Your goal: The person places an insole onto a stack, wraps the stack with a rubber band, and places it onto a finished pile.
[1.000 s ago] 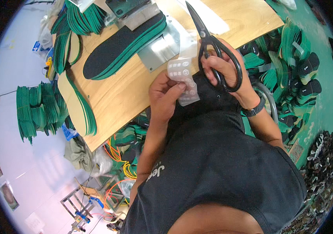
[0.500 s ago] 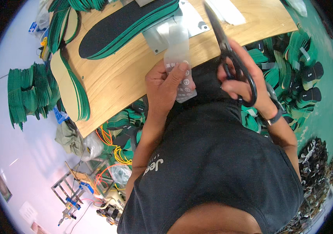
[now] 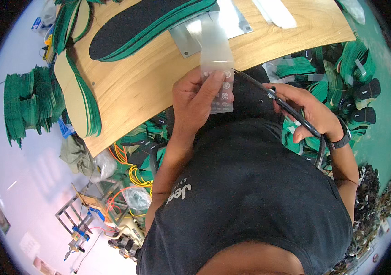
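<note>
My left hand (image 3: 194, 98) pinches a translucent plastic strip (image 3: 218, 55) with small round printed marks, thumb on top. The strip's upper end reaches over the wooden table (image 3: 140, 89). In my right hand (image 3: 312, 107) are black-handled scissors (image 3: 291, 110), my fingers around the grips. Their blades point left, with the tip right at the strip's right edge; whether the blades have the strip between them I cannot tell. Beyond the strip lies a stack of green insoles with a black top (image 3: 136, 30), next to a shiny metal plate (image 3: 186, 41).
Tan-topped green insoles (image 3: 76, 96) overhang the table's left edge. White strips (image 3: 273, 11) lie at its far side. Piles of green insoles (image 3: 296, 68) fill the floor beyond the right edge. Yellow hoses (image 3: 138, 176) and a metal frame (image 3: 69, 213) stand at lower left.
The scissors have swung from pointing up and away to pointing left, their tip now at the strip. My right hand has turned and moved slightly right and nearer. My left hand keeps its pinch.
</note>
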`<state>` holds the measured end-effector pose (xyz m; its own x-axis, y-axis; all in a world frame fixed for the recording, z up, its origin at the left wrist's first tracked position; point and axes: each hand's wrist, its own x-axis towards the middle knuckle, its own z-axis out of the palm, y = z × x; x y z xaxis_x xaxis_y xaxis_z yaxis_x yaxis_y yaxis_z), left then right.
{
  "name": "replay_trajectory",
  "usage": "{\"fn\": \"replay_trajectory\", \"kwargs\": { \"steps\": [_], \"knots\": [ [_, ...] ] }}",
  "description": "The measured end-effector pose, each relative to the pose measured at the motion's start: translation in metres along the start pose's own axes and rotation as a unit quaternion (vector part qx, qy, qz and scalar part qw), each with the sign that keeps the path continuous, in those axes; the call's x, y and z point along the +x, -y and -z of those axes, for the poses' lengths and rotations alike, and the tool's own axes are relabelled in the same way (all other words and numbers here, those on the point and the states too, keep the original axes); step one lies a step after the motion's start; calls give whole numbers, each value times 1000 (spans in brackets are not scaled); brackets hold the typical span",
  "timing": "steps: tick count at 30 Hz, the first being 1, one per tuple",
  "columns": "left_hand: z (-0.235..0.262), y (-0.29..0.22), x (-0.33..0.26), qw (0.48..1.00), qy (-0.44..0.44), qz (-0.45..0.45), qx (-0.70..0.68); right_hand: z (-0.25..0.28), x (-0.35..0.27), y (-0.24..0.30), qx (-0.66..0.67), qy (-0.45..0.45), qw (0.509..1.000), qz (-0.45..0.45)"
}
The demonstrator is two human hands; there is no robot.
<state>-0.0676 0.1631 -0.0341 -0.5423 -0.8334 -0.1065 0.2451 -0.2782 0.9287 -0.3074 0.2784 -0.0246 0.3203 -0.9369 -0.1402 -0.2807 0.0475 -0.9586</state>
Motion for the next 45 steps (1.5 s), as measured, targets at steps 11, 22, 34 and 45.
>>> {"fn": "replay_trajectory", "kwargs": {
  "steps": [11,22,34,45],
  "knots": [
    [6,-1,-2,993,72,25,94,11,12,12,-94,25,994,58],
    [8,-1,0,982,94,61,152,11,11,9,-115,-26,989,87],
    [8,-7,22,889,76,-263,367,60,-20,18,-290,-272,917,-11],
    [-20,2,10,890,258,-239,292,188,71,-34,-491,-386,772,113]
  ]
}}
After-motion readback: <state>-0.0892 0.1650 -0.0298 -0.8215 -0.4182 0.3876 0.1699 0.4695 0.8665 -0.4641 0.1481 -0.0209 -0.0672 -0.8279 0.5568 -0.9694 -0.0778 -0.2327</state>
